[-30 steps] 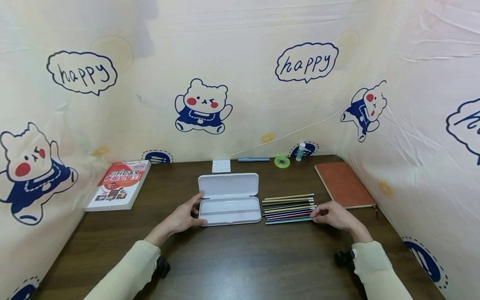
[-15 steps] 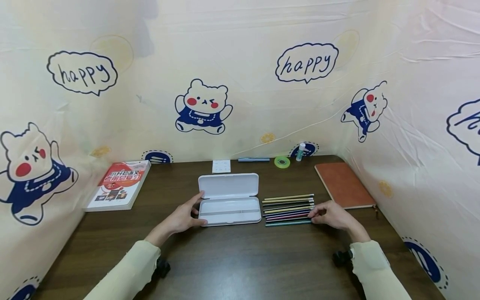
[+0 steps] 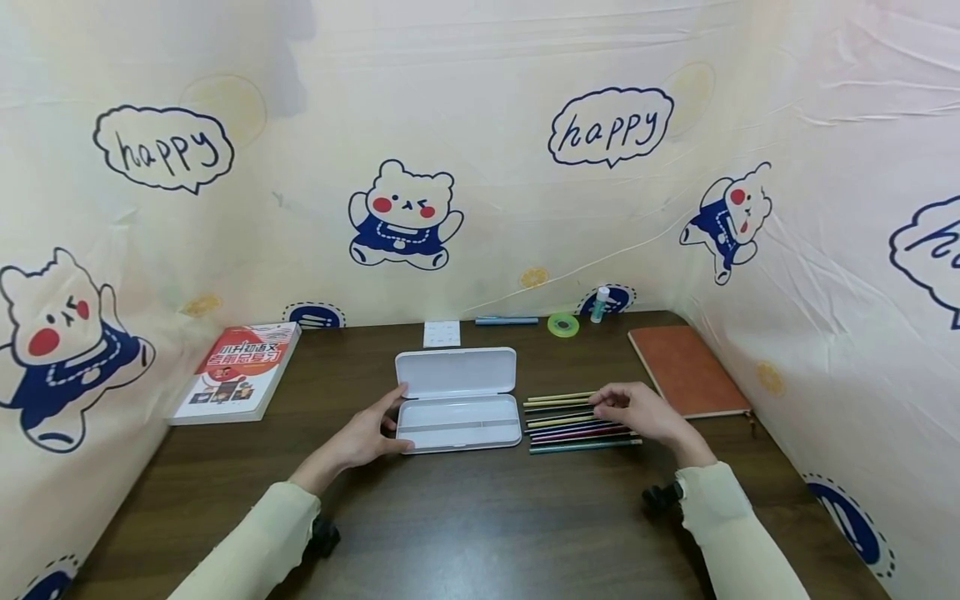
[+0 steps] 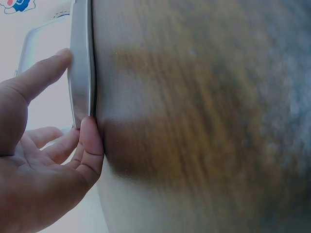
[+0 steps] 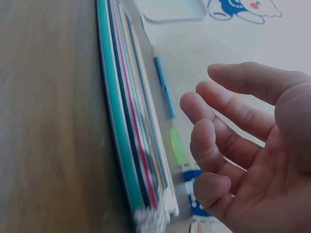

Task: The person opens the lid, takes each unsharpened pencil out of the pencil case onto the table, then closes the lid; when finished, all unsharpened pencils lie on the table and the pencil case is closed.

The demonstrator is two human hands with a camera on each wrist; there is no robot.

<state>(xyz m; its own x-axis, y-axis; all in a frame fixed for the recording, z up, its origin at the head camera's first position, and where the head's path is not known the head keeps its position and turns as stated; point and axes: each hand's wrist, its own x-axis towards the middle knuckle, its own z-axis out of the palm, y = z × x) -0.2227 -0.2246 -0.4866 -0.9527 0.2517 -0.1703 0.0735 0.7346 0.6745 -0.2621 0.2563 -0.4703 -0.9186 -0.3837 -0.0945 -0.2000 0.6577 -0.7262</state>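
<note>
An open white pencil case (image 3: pixel 438 439) lies on the table with its lid laid back and its tray bare. My left hand (image 3: pixel 360 435) holds its left end, thumb at the front corner and fingers near the hinge. In the left wrist view the thumb presses the case's edge (image 4: pixel 80 73) and a finger curls at its corner. Right of the case several pencils (image 3: pixel 558 433) lie side by side, a teal one nearest me. Over their right ends hovers my right hand (image 3: pixel 645 412). Its fingers (image 5: pixel 228 141) are loosely bent with nothing between them, apart from the pencils.
A red-and-white book (image 3: pixel 240 371) lies at the left, a brown notebook (image 3: pixel 690 371) at the right. Along the back are a white card (image 3: pixel 442 333), a blue pen (image 3: pixel 506 321), green tape (image 3: pixel 562 325) and a glue stick (image 3: pixel 599 306). A printed cloth (image 3: pixel 495 125) encloses the table.
My right hand has left the front pencils' ends and moved back and to the left, over the row. The teal pencil has shifted slightly toward me. My left hand stays on the case.
</note>
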